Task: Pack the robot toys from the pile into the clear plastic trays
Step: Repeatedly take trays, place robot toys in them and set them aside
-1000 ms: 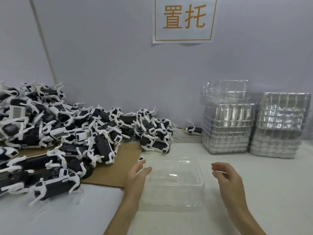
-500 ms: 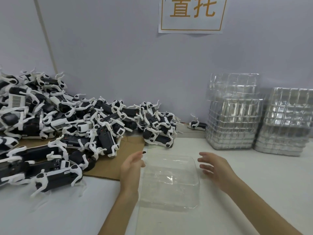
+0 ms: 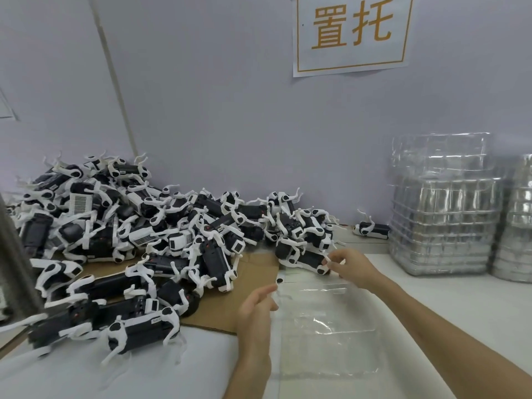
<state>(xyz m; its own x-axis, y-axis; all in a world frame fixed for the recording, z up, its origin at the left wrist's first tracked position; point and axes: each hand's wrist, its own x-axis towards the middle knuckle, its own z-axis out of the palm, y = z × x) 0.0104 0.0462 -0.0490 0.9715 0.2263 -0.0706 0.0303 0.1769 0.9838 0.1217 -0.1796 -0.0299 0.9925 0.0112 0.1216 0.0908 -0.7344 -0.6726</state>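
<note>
A: Robot toys [image 3: 138, 234]: nearly all lie in the pile to your left. Clear tray [image 3: 325, 335] in front of you looks empty, so I'd say packing has barely begun.
B: And my hands?
A: Head view: your right hand [image 3: 355, 267] pinches a white leg of the nearest toy [image 3: 302, 256], just behind the tray. Left hand [image 3: 254, 308] is relaxed, holding nothing, at the tray's left edge. Spare tray stacks [image 3: 443, 223] are far right.

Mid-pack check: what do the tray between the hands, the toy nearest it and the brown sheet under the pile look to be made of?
Clear tray: thin transparent plastic, glossy; the table shows through it and it glints. Nearest robot toy: probably hard moulded plastic, with a black body and white legs. Brown sheet: likely cardboard, judging by its flat, dull tan face.
</note>
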